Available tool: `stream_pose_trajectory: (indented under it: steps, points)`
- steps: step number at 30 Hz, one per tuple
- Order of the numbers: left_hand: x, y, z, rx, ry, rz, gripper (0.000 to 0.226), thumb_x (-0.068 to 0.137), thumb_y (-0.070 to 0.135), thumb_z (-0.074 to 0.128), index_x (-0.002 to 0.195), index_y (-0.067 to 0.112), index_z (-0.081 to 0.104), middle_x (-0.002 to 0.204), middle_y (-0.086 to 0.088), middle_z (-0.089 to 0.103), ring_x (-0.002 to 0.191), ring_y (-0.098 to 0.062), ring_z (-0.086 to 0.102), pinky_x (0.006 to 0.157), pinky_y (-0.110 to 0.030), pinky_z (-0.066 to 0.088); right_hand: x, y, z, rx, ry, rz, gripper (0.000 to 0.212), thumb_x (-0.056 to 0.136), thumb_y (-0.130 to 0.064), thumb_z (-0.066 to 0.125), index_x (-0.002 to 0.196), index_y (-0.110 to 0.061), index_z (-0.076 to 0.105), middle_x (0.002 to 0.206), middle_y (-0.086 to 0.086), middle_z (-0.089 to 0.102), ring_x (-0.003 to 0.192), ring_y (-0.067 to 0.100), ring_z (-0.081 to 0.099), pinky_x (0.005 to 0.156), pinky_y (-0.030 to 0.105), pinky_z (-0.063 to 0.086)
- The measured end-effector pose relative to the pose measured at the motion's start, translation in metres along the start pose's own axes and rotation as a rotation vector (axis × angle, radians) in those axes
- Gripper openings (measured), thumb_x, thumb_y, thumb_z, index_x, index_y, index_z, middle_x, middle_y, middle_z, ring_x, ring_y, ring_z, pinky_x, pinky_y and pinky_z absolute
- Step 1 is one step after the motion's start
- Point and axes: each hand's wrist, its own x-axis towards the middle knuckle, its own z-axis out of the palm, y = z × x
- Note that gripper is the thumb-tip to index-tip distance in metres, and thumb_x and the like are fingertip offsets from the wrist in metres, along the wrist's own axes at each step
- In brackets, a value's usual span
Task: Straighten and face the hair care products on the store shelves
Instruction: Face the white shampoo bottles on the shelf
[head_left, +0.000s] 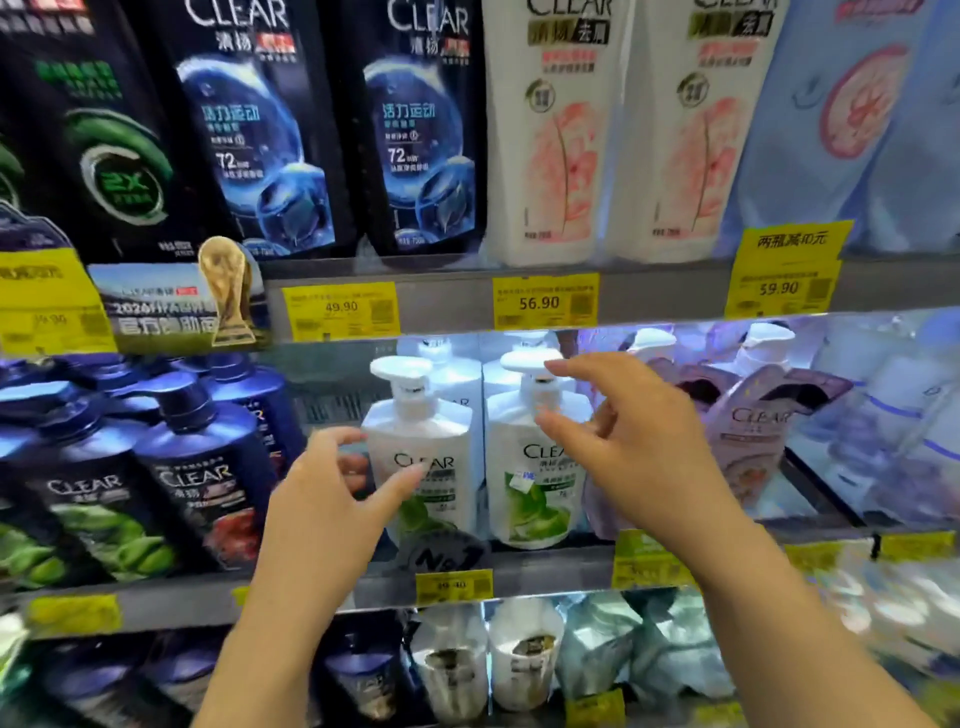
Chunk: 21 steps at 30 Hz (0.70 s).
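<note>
Both hands spread wide, gripping nothing: left hand (332, 488) beside the left bottle (431, 467), right hand (634, 441) before the right bottle (535, 488), likely to square them.

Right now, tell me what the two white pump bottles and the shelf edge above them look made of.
White pump bottles: likely opaque plastic, smooth and slightly glossy, with moulded pump heads and printed green-leaf labels. Shelf edge: probably painted or coated metal, a flat grey matte strip carrying yellow paper price tags.
</note>
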Motion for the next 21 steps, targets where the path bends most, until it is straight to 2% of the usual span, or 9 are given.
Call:
stream_pose_trajectory:
  steps: [2, 3, 4, 6, 8, 11, 15, 18, 21]
  points:
    - [0.004, -0.015, 0.011, -0.053, -0.028, -0.031, 0.085, 0.056, 0.076, 0.072, 0.126, 0.035, 0.045, 0.109, 0.016, 0.062, 0.096, -0.004, 0.061, 0.077, -0.023, 0.048, -0.005, 0.002, 0.008, -0.027, 0.050, 0.066, 0.045, 0.087, -0.027, 0.077, 0.130, -0.024, 0.061, 0.117, -0.004, 0.063, 0.081, 0.011, 0.057, 0.075, 0.021, 0.040]
    - [0.007, -0.018, 0.016, -0.084, -0.079, -0.040, 0.085, 0.054, 0.077, 0.071, 0.125, 0.038, 0.044, 0.107, 0.023, 0.059, 0.094, 0.004, 0.059, 0.076, -0.018, 0.045, -0.006, 0.002, 0.012, -0.058, 0.054, 0.099, 0.052, 0.088, -0.029, 0.076, 0.136, -0.023, 0.056, 0.124, 0.002, 0.062, 0.089, 0.019, 0.063, 0.077, 0.024, 0.041]
    - [0.009, -0.021, 0.020, -0.097, -0.141, -0.041, 0.078, 0.055, 0.078, 0.070, 0.120, 0.043, 0.045, 0.100, 0.031, 0.057, 0.089, 0.012, 0.055, 0.072, -0.011, 0.041, -0.006, 0.002, 0.016, -0.103, 0.032, 0.131, 0.058, 0.089, -0.033, 0.074, 0.142, -0.023, 0.050, 0.135, 0.003, 0.059, 0.103, 0.025, 0.064, 0.083, 0.026, 0.042]
    - [0.013, -0.026, 0.028, -0.100, -0.215, -0.043, 0.055, 0.061, 0.071, 0.074, 0.105, 0.046, 0.052, 0.091, 0.035, 0.057, 0.079, 0.021, 0.052, 0.062, -0.005, 0.036, -0.002, 0.001, 0.022, -0.194, -0.077, 0.196, 0.072, 0.092, -0.046, 0.067, 0.152, -0.022, 0.035, 0.155, 0.001, 0.042, 0.133, 0.024, 0.050, 0.098, 0.034, 0.042]
    - [0.017, -0.030, 0.033, -0.127, -0.217, -0.029, 0.042, 0.062, 0.065, 0.079, 0.093, 0.047, 0.055, 0.087, 0.031, 0.063, 0.079, 0.023, 0.055, 0.060, -0.005, 0.037, 0.004, -0.002, 0.028, -0.227, -0.177, 0.258, 0.084, 0.093, -0.054, 0.061, 0.158, -0.021, 0.020, 0.160, 0.002, 0.038, 0.142, 0.024, 0.040, 0.100, 0.037, 0.041]
    - [0.019, -0.030, 0.039, -0.135, -0.232, 0.016, 0.048, 0.056, 0.074, 0.076, 0.091, 0.047, 0.059, 0.086, 0.025, 0.068, 0.081, 0.021, 0.056, 0.060, -0.009, 0.039, 0.013, -0.005, 0.034, -0.228, -0.218, 0.336, 0.087, 0.096, -0.055, 0.056, 0.160, -0.020, 0.009, 0.145, 0.013, 0.055, 0.129, 0.035, 0.052, 0.086, 0.039, 0.043]
    - [0.019, -0.032, 0.044, -0.162, -0.244, 0.019, 0.050, 0.053, 0.081, 0.071, 0.090, 0.048, 0.060, 0.087, 0.026, 0.068, 0.080, 0.015, 0.061, 0.061, -0.010, 0.041, 0.016, -0.007, 0.039, -0.266, -0.155, 0.378, 0.060, 0.100, -0.052, 0.049, 0.143, -0.013, 0.033, 0.114, 0.016, 0.067, 0.105, 0.040, 0.062, 0.069, 0.039, 0.041]
    - [0.021, -0.035, 0.044, -0.168, -0.269, 0.002, 0.063, 0.048, 0.086, 0.066, 0.095, 0.043, 0.061, 0.087, 0.024, 0.068, 0.080, 0.011, 0.061, 0.062, -0.010, 0.042, 0.020, -0.007, 0.038, -0.287, -0.148, 0.369, 0.045, 0.102, -0.051, 0.045, 0.122, -0.011, 0.042, 0.090, 0.010, 0.061, 0.089, 0.037, 0.062, 0.062, 0.038, 0.036]
    - [0.021, -0.034, 0.042, -0.175, -0.268, 0.006, 0.062, 0.046, 0.088, 0.065, 0.091, 0.045, 0.062, 0.080, 0.032, 0.068, 0.078, 0.017, 0.062, 0.061, -0.007, 0.041, 0.022, -0.006, 0.034, -0.279, -0.185, 0.358, 0.043, 0.101, -0.052, 0.046, 0.118, -0.012, 0.040, 0.082, 0.002, 0.053, 0.078, 0.031, 0.055, 0.059, 0.038, 0.035]
